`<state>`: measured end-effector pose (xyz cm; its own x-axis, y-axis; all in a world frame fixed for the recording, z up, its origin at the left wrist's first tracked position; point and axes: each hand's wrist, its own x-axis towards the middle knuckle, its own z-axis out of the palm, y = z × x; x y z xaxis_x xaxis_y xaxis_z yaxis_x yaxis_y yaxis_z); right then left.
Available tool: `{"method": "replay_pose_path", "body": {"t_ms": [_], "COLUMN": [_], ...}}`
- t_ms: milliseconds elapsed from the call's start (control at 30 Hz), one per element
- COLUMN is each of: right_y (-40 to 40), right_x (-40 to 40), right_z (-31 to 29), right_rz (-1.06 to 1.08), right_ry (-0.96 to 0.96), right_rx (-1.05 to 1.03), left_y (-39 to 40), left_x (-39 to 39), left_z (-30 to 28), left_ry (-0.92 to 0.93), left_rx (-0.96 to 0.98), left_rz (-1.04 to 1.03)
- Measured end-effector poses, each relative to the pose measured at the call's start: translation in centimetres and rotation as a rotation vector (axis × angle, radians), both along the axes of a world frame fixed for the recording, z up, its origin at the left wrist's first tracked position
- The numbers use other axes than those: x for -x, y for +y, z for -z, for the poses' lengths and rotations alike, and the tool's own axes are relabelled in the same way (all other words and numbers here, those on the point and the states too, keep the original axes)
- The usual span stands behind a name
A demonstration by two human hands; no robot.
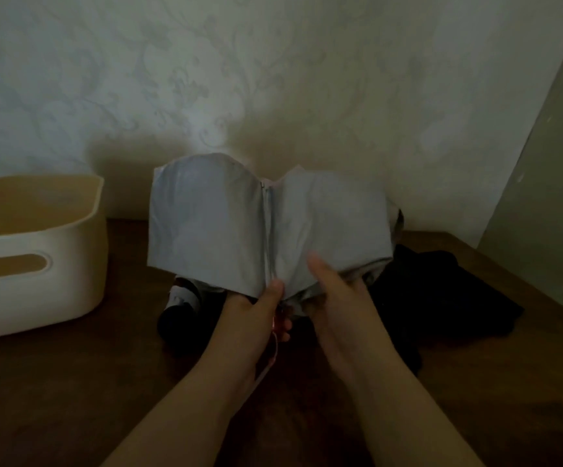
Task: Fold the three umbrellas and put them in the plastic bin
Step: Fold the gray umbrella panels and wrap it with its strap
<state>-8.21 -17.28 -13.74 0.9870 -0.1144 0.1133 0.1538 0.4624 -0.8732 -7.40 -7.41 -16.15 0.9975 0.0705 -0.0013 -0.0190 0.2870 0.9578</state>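
Right of the plastic bin (42, 251), above the wooden table (71, 382), we hold the grey umbrella (239, 224) upright with its panels spread, which we judge lets us smooth the pleats before rolling. Our left hand (256, 311) pinches the canopy's lower edge at the central rib, steadying it; our right hand (334, 291) curls round the fabric folds just beside it. Right of the bin, behind our hands, lie a black umbrella (441, 291) and another dark one (180, 308). The bin looks empty.

Both hands, left hand (259, 306) and right hand (332, 291), grip grey umbrella (239, 224) at frame centre. White plastic bin (37, 264) at left edge; black umbrella (441, 291) lies right on wooden table (71, 399).
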Motion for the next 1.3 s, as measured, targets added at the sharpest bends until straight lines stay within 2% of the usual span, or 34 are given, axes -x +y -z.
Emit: {"method": "replay_pose_path", "body": {"t_ms": [67, 133, 200, 300, 467, 567, 600, 667, 733, 800, 867, 933, 1033, 1133, 1167, 1200, 1300], "right_y": [-0.1, -0.1, -0.2, 0.0, 0.4, 0.7, 0.8, 1.1, 0.7, 0.0, -1.6, -3.1, -4.1, -2.3, -1.8, -1.5, -2.7], "right_x": [-0.3, -0.2, -0.1, 0.0, 0.4, -1.1, -1.3, -1.6, -1.4, -1.5, -3.1, -5.1, -7.2, -8.4, -8.7, -8.7, -7.8], "right_z": [0.4, -0.2, -0.1, -0.1, -3.0, -4.5, -4.5, -4.6, -4.8, -5.1, -5.4, -6.4, -8.2, -9.7, -10.0, -10.3, -10.9], "right_rz": [0.054, 0.104, 0.066, 0.018, -0.174, -0.275, -0.251, -0.319, -0.357, -0.257, 0.019, 0.164, 0.121, -0.028, -0.055, -0.061, 0.166], "right_ry": [0.005, -0.035, -0.037, -0.079, -0.121, -0.191, -0.212, -0.357, -0.368, -0.457, -0.534, -0.551, -0.489, -0.435, -0.413, -0.423, -0.453], "right_rx": [0.070, 0.055, 0.035, 0.140, 0.480, 0.779, 0.856, 1.187, 1.191, 1.254, 1.401, 1.540, 1.916, 2.146, 2.177, 2.114, 1.540], "left_y": [0.0, -0.1, -0.2, -0.4, -0.8, -1.1, -1.0, -0.8, -0.5, -0.3, -0.2, -0.2, -0.4, -0.5, -0.5, -0.5, -0.1], "left_x": [-0.1, 0.0, 0.3, 0.4, 1.1, 1.3, 1.2, 1.0, 1.0, 1.1, 1.2, 1.4, 1.4, 1.5, 1.5, 1.5, 0.9], "left_z": [0.0, -0.1, -0.1, -0.1, -0.9, -1.1, -1.2, -1.3, -1.4, -1.4, -1.5, -1.5, -1.2, -1.1, -1.2, -1.2, -1.4], "left_ry": [0.012, 0.023, 0.010, -0.022, -0.069, -0.054, -0.041, -0.024, -0.023, -0.009, 0.002, -0.004, -0.010, 0.003, 0.016, 0.034, 0.092], "left_rx": [0.010, 0.012, -0.021, -0.092, -0.125, -0.103, -0.085, -0.075, -0.084, -0.060, -0.023, -0.019, -0.095, -0.112, -0.091, -0.066, 0.047], "left_rz": [0.002, 0.008, 0.012, 0.010, 0.065, 0.031, 0.036, 0.060, 0.072, 0.090, 0.116, 0.134, 0.181, 0.230, 0.237, 0.233, 0.183]}}
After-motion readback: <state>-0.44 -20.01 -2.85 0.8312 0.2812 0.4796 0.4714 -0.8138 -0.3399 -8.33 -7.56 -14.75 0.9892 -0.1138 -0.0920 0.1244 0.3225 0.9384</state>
